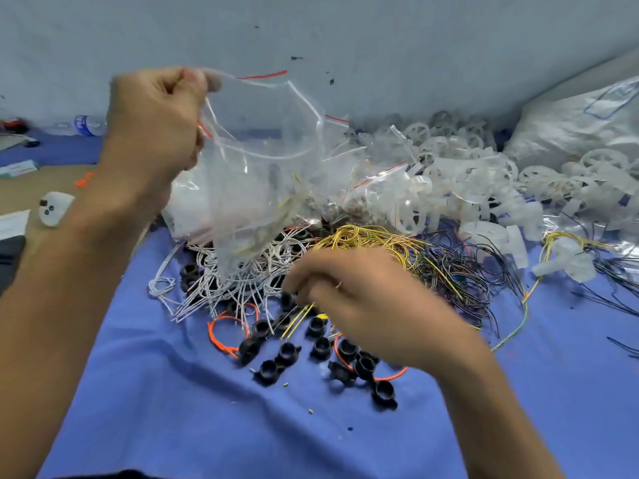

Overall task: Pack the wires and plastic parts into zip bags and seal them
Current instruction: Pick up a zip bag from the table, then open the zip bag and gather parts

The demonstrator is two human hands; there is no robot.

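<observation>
Here the left hand is raised over the table, its grip pinched on the top edge of one clear zip bag with a red strip along the mouth. The bag hangs open and limp in front of the heap, hiding part of it. Lower down, the right hand rests on the pile with its fingers curled. Its grip seems to pinch a few of the yellow wires, though blur softens it.

White wires lie tangled under the bag, with dark wires to the right. Two orange wire loops lie among about a dozen loose black plastic rings on the blue cloth. Behind them are a stack of spare zip bags, a mound of clear plastic wheels too many to count, and a big plastic sack.

At far left lies one water bottle; its blue label is too blurred to read. A small white part sits nearer.
</observation>
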